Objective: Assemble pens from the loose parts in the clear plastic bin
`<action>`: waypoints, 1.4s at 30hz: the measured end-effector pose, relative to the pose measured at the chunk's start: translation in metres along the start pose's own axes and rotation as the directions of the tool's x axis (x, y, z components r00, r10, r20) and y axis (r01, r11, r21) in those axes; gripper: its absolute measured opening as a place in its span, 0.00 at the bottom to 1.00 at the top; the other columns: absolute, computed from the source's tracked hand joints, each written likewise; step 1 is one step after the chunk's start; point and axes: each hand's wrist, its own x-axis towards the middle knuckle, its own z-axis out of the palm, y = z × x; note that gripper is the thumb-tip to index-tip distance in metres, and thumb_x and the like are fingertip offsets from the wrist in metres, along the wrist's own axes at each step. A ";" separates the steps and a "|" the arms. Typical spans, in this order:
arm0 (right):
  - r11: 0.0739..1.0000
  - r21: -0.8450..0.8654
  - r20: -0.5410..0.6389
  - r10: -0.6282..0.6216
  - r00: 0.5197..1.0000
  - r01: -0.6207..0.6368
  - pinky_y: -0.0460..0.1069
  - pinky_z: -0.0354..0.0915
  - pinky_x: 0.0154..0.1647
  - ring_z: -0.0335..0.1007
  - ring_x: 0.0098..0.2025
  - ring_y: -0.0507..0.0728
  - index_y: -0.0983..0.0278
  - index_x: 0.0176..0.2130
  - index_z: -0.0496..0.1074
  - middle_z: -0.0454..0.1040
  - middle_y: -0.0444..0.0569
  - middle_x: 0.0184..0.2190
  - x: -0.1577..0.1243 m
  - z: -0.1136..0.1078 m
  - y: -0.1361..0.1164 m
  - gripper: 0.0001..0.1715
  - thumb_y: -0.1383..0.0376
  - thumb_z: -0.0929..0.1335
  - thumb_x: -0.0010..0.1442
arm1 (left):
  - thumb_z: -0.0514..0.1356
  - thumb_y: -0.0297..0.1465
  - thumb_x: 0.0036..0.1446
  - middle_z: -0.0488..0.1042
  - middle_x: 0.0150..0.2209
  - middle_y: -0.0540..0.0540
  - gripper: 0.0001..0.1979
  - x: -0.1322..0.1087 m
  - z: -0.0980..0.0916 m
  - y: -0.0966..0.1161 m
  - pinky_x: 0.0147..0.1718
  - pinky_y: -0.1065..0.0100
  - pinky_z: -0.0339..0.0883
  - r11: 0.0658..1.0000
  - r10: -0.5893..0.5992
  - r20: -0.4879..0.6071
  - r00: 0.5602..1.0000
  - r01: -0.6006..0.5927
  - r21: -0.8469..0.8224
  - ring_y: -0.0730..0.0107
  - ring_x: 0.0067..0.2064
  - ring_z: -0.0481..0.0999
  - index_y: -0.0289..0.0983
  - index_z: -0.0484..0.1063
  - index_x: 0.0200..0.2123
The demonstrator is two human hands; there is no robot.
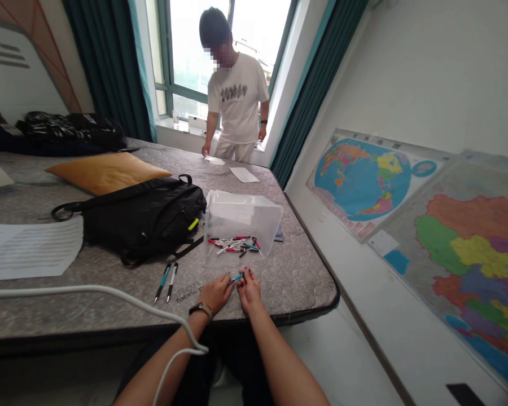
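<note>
Near the mattress's front edge, a blue pen (237, 278) is held between my two hands. My left hand (215, 293), with a watch on its wrist, is closed on the pen's left end. The fingers of my right hand (250, 288) are closed on its other end. Just beyond them, a clear plastic bin (243, 217) lies with several loose pens and pen parts (237, 245) in red, black, white and blue. Left of my hands, a blue-and-black pen (162, 283) and a white-and-black pen (172, 282) lie side by side.
A black backpack (141, 220) lies left of the bin, before a yellow pillow (105, 171). A printed sheet (31, 248) is at far left. A white cable (110, 290) crosses the foreground. Another person (237, 101) stands at the far side by paper sheets (243, 174).
</note>
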 end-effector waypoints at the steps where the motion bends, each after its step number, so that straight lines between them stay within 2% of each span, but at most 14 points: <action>1: 1.000 -0.018 0.014 -0.003 1.000 0.003 0.42 0.63 0.25 0.62 0.23 0.46 0.58 0.42 0.69 0.76 0.43 0.33 0.000 0.000 -0.001 0.25 0.56 0.78 0.46 | 0.44 0.44 0.67 0.76 0.39 0.43 0.20 0.000 -0.001 0.000 0.35 0.67 0.64 1.000 0.001 -0.009 1.000 -0.001 -0.002 0.63 0.39 0.77 0.41 0.72 0.41; 4: 0.992 -0.129 0.074 0.017 0.997 -0.008 0.42 0.62 0.24 0.63 0.23 0.46 0.58 0.45 0.68 0.76 0.43 0.33 0.002 0.002 -0.004 0.30 0.56 0.78 0.45 | 0.43 0.43 0.67 0.76 0.39 0.43 0.20 0.000 -0.001 -0.001 0.34 0.67 0.64 1.000 0.012 -0.022 1.000 -0.012 -0.011 0.64 0.37 0.77 0.41 0.72 0.40; 7: 0.937 -0.349 0.165 0.064 0.984 -0.002 0.42 0.60 0.21 0.61 0.21 0.46 0.60 0.49 0.69 0.77 0.45 0.34 0.009 0.007 -0.012 0.34 0.53 0.77 0.45 | 0.43 0.41 0.67 0.76 0.39 0.42 0.20 0.001 0.000 -0.002 0.33 0.67 0.64 1.000 0.019 -0.020 1.000 -0.019 -0.021 0.64 0.37 0.77 0.41 0.73 0.41; 10: 0.796 -0.601 0.307 0.154 0.939 0.066 0.43 0.62 0.21 0.64 0.22 0.47 0.62 0.51 0.71 0.78 0.48 0.35 0.024 0.020 -0.029 0.36 0.49 0.76 0.46 | 0.42 0.40 0.67 0.77 0.39 0.43 0.20 0.002 0.003 -0.002 0.33 0.66 0.64 0.999 -0.029 -0.031 0.999 0.028 -0.026 0.63 0.37 0.77 0.40 0.71 0.43; 12: 0.687 -0.706 0.397 0.185 0.899 0.171 0.45 0.64 0.23 0.67 0.24 0.50 0.63 0.50 0.72 0.78 0.49 0.37 0.042 0.032 -0.047 0.36 0.45 0.72 0.50 | 0.41 0.40 0.68 0.77 0.38 0.43 0.20 0.002 0.004 -0.002 0.33 0.65 0.65 0.998 -0.056 -0.033 0.998 0.055 -0.026 0.63 0.37 0.77 0.40 0.70 0.43; 14: 0.565 -0.759 0.443 0.085 0.892 0.323 0.46 0.66 0.24 0.69 0.25 0.52 0.63 0.50 0.73 0.78 0.50 0.39 0.066 0.048 -0.068 0.33 0.43 0.66 0.57 | 0.41 0.39 0.68 0.77 0.38 0.43 0.20 0.003 0.005 -0.002 0.34 0.65 0.65 0.998 -0.051 -0.030 0.998 0.051 -0.023 0.63 0.37 0.77 0.39 0.70 0.41; 15: 0.460 -0.795 0.447 0.000 0.895 0.397 0.47 0.67 0.27 0.71 0.28 0.53 0.64 0.49 0.73 0.78 0.50 0.39 0.080 0.056 -0.080 0.31 0.44 0.63 0.61 | 0.41 0.39 0.68 0.77 0.38 0.43 0.20 0.003 0.006 -0.002 0.34 0.65 0.65 0.999 -0.043 -0.028 0.999 0.043 -0.021 0.64 0.38 0.77 0.39 0.70 0.41; 17: 0.098 -0.877 0.448 -0.187 0.874 0.471 0.48 0.69 0.39 0.74 0.40 0.57 0.66 0.47 0.75 0.78 0.53 0.42 0.109 0.072 -0.099 0.25 0.51 0.62 0.65 | 0.40 0.38 0.68 0.77 0.38 0.43 0.20 0.004 0.006 -0.003 0.33 0.65 0.65 0.999 -0.031 -0.025 0.999 0.030 -0.015 0.64 0.37 0.77 0.39 0.71 0.40; 19: -0.320 -0.885 0.409 -0.190 0.892 0.338 0.48 0.65 0.49 0.71 0.51 0.60 0.68 0.49 0.75 0.76 0.58 0.48 0.136 0.086 -0.111 0.19 0.61 0.63 0.65 | 0.41 0.38 0.68 0.77 0.37 0.43 0.20 0.004 0.007 -0.004 0.33 0.66 0.65 1.000 -0.028 -0.025 0.999 0.028 -0.011 0.64 0.37 0.77 0.39 0.71 0.40; 20: -0.453 -0.852 0.367 -0.159 0.916 0.263 0.49 0.65 0.51 0.71 0.52 0.61 0.69 0.50 0.75 0.75 0.61 0.50 0.147 0.091 -0.114 0.18 0.65 0.63 0.64 | 0.41 0.38 0.68 0.77 0.37 0.43 0.20 0.005 0.007 -0.004 0.33 0.66 0.65 1.000 -0.028 -0.024 0.999 0.028 -0.011 0.64 0.37 0.77 0.40 0.71 0.40; 22: -0.574 -0.799 0.284 -0.097 0.954 0.179 0.50 0.65 0.50 0.73 0.51 0.63 0.72 0.49 0.76 0.75 0.65 0.49 0.165 0.098 -0.112 0.18 0.70 0.64 0.62 | 0.41 0.38 0.68 0.76 0.37 0.44 0.19 0.006 0.008 -0.005 0.33 0.67 0.64 1.000 -0.027 -0.022 0.999 0.027 -0.009 0.65 0.37 0.77 0.40 0.70 0.40; 25: -0.615 -0.772 0.234 -0.041 0.971 0.160 0.51 0.67 0.49 0.75 0.48 0.63 0.72 0.46 0.78 0.77 0.66 0.46 0.179 0.101 -0.101 0.17 0.74 0.63 0.62 | 0.41 0.38 0.68 0.76 0.37 0.45 0.19 0.007 0.009 -0.006 0.33 0.67 0.63 1.000 -0.029 -0.014 0.999 0.029 -0.004 0.66 0.37 0.77 0.40 0.70 0.40; 31: -0.686 -0.710 0.216 -0.002 0.976 0.155 0.50 0.66 0.50 0.74 0.50 0.62 0.72 0.51 0.75 0.75 0.66 0.49 0.184 0.092 -0.087 0.19 0.72 0.61 0.65 | 0.42 0.39 0.68 0.76 0.37 0.44 0.19 0.007 0.009 -0.005 0.32 0.68 0.63 0.999 -0.046 -0.001 0.999 0.046 -0.004 0.66 0.37 0.76 0.40 0.70 0.40; 42: -0.758 -0.595 0.215 0.170 0.962 0.267 0.50 0.65 0.53 0.73 0.52 0.62 0.70 0.52 0.76 0.75 0.65 0.50 0.179 0.092 -0.102 0.20 0.71 0.63 0.63 | 0.41 0.39 0.68 0.76 0.36 0.43 0.20 0.008 0.008 -0.005 0.32 0.66 0.63 0.999 -0.041 -0.007 0.999 0.041 -0.007 0.64 0.36 0.76 0.39 0.71 0.39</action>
